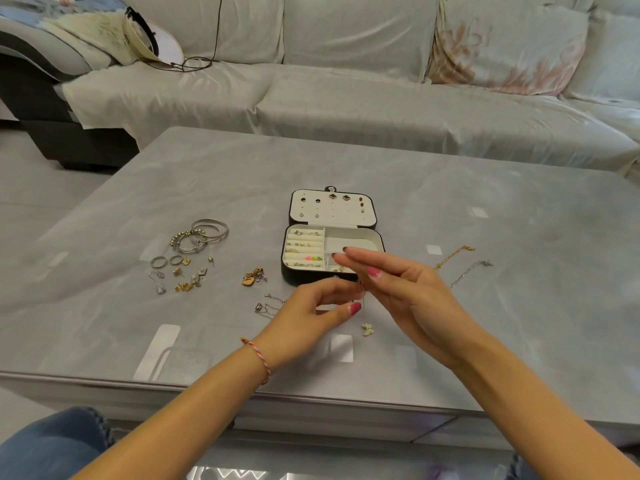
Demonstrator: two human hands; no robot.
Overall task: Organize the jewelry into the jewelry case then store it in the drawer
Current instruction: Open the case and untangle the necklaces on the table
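Case (pixel 332 237): mid-table, lid flat back, compartments exposed for loading. Left hand (pixel 311 313) pinches a fine chain, pendant (pixel 367 329) dangling below; right hand (pixel 398 289), fingers straight, steadies it. Bangles (pixel 202 234) wait toward the left edge.

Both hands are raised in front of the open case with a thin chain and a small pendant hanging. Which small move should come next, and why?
Probably carry the chain with its butterfly pendant forward and lower it into the jewelry case. The left hand and right hand seem to hold it between them just in front of the open case, whose right compartments look mostly bare.
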